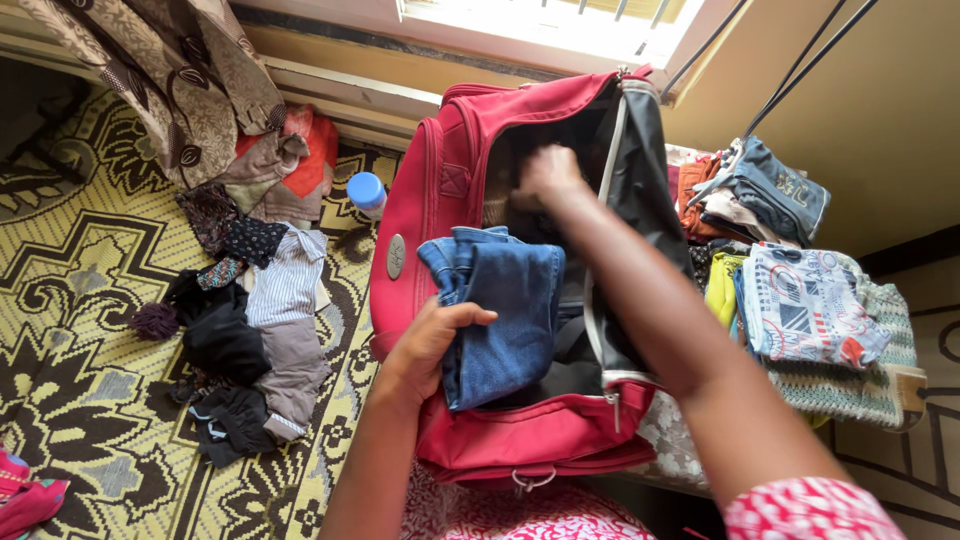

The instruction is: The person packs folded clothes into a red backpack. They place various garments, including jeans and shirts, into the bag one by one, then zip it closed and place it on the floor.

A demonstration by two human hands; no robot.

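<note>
Over the open red travel bag (430, 215) on the patterned yellow mat (70, 330), the left hand (425, 345) grips folded blue jeans (500, 315), thumb on top, at the bag's mouth. The right hand (548, 175) reaches deep inside the bag; whether its fingers hold anything cannot be told. Folded clothes (810, 310) are stacked just right of the bag, and dark garments (240, 340) lie on its left.

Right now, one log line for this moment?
left hand: grip on folded jeans | right hand: inside open red bag | clothes stack: beside bag
</note>
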